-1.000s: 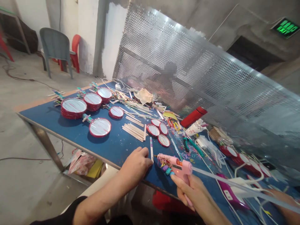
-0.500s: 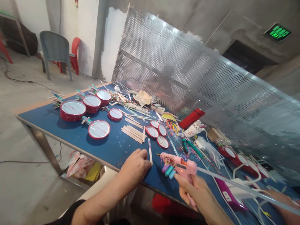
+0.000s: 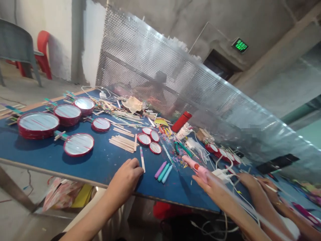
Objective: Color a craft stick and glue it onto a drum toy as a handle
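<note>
My left hand rests on the blue table near its front edge, fingers curled, tips beside a striped wooden stick. My right hand grips a pink glue gun, held out over the table to the right, with a clear glue stick trailing back along my arm. Three coloured markers lie between my hands. Another person's hand reaches in at the right.
Red-rimmed round discs sit at the left and three small ones in the middle. Loose wooden sticks, a red bottle, green pliers and white cables litter the table. A perforated metal screen stands along the back.
My right hand has swung the glue gun away to the right, uncovering the markers. My view has turned right. The left hand has stayed by the stick.
</note>
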A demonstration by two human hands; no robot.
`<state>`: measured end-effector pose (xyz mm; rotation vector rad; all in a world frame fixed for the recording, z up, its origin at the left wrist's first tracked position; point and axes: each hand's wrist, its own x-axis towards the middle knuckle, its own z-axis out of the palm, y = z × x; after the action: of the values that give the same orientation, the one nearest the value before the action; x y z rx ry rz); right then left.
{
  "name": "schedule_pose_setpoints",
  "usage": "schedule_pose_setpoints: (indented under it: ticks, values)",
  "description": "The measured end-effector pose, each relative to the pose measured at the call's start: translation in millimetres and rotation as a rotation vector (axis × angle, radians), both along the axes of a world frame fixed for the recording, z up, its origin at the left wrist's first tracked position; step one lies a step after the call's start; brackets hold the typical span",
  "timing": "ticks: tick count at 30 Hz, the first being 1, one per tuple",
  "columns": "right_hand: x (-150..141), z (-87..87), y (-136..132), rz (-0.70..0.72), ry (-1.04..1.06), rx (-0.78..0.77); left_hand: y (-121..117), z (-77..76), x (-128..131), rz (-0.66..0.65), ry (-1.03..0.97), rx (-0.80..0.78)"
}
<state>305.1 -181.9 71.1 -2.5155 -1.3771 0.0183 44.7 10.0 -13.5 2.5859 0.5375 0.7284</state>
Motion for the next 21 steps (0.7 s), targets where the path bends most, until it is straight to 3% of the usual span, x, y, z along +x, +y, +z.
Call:
schedule_pose_setpoints:
  ticks: [9,16,21]
  values:
    - [42,-19.3,-32,-0.007,-0.266,-0.144,8,-0.9,-3,0.070,-0.348,-0.155]
    - [66,-39.2,-28,0.013,-0.301,-0.280,8,0.2,-4,0.118,-0.339,-0.259]
    - [85,-43.8,-25,0.066,-0.250,-0.326,4,4.1,-5,0.133,-0.330,-0.288]
